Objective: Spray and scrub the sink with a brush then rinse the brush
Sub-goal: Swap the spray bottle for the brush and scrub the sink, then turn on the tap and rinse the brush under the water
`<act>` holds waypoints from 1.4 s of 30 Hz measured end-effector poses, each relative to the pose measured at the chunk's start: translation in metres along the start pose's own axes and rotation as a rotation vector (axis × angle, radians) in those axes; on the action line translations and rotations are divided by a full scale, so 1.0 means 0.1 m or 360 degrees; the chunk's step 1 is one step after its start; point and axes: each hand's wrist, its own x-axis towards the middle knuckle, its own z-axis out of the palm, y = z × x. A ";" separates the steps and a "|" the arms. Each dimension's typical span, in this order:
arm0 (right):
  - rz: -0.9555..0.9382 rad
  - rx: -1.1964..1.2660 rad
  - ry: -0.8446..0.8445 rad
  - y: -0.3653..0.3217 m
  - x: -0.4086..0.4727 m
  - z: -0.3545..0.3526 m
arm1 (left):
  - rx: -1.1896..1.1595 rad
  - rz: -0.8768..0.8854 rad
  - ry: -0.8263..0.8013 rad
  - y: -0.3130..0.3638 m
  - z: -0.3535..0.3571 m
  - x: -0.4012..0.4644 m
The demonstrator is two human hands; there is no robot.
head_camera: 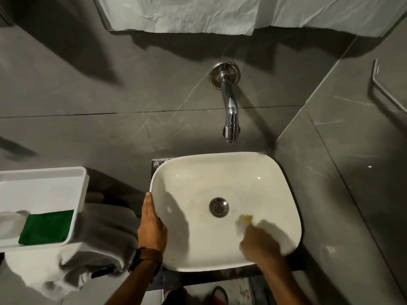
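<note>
A: Where's the scrubbing at?

B: The right hand (pixel 259 243) is down in the white countertop basin (pixel 284 179), closed around a brush (pixel 244 220) whose pale, yellow-tipped head shows just right of the steel drain (pixel 219 207). It's all blurred, so I read it as mid-stroke.

A: And the other hand?

B: The left hand (pixel 152 225) lies flat and open-fingered against the basin's left rim, gripping nothing, apparently bracing it. There's a watch (pixel 135 258) on that wrist.

A: How should this step go?

B: I'd say overlapping strokes with steady pressure, working the near right wall, round the drain ring, then up to the back rim under the spout. Keeping the left palm on the rim looks sensible, since the basin sits on top of a small dark slab.

A: Any water running?

B: None visible from the wall-mounted chrome spout (pixel 229 111); the bowl looks glossy with faint marks. No spray bottle is in sight.

A: The room?

B: Grey marbled tiles in a tight corner, a white tray (pixel 44 172) at left holding a green pad (pixel 47 225), a grey towel (pixel 105 230) beneath it
</note>
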 end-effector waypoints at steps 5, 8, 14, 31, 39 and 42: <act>-0.0586 0.0097 -0.0192 -0.99 -0.16 0.30 | 0.0015 0.0031 0.0009 -0.02 0.01 0.01; -0.0444 0.0075 0.0173 -1.13 0.20 0.18 | 0.0015 0.0042 0.0017 -0.03 0.03 0.00; -0.0068 -0.0009 0.0039 -0.42 0.04 0.01 | 0.0002 0.0031 0.0012 -0.04 0.03 0.02; -0.0307 0.1184 0.0055 -0.23 -0.26 -0.30 | 0.0224 0.0328 0.0125 0.43 -0.22 0.30; -0.0574 0.0389 -0.0157 -0.66 -0.50 0.15 | -0.0462 0.0748 -0.0196 1.91 -0.62 0.74; -0.0687 0.0306 -0.0252 -0.86 -0.68 0.30 | -0.0500 0.0840 -0.0232 2.21 -0.61 0.72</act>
